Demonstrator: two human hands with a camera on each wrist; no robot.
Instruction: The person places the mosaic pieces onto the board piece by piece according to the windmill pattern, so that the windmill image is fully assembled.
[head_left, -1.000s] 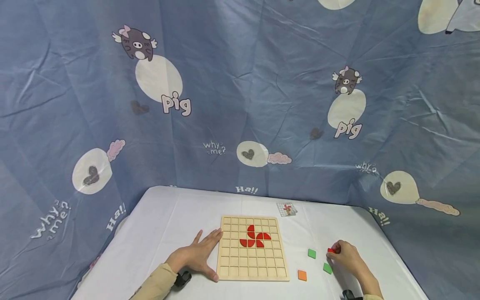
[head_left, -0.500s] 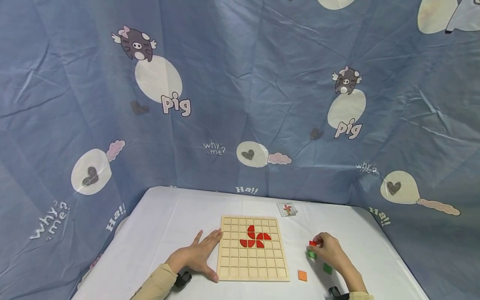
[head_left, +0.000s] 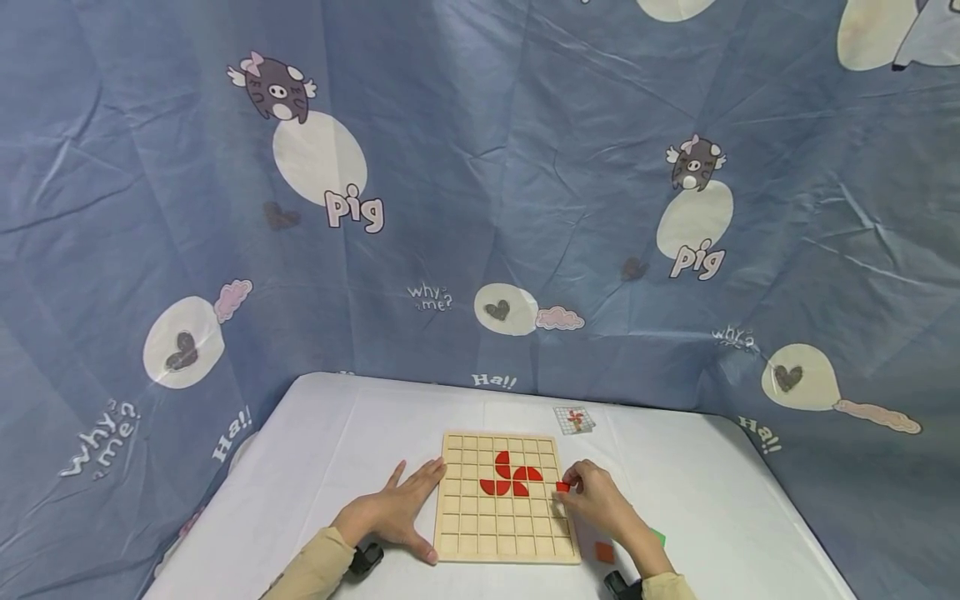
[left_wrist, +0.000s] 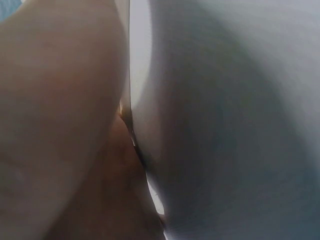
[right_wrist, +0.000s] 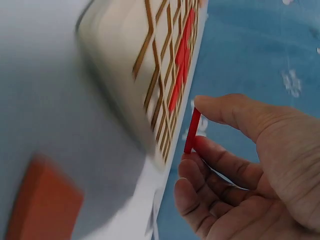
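Observation:
A pale wooden grid board lies on the white table, with several red rounded tiles set in its cells in a pinwheel shape. My left hand rests at the board's left edge, fingers spread and straight, thumb at the near corner. Over the board's right edge my right hand pinches a red tile between thumb and fingertip. The right wrist view shows this tile edge-on, so its full shape is hidden. The left wrist view is mostly filled by blurred skin and shadow.
An orange tile lies right of the board, in the right arm's shadow. A green tile shows partly behind the right forearm. Beyond the board lies a card printed with a red pinwheel on a grid. A blue printed cloth hangs around the table.
My right hand has carried the red tile leftward from beside the green tiles to the board's right edge. One green tile is now hidden behind the hand and arm. The left hand stays put.

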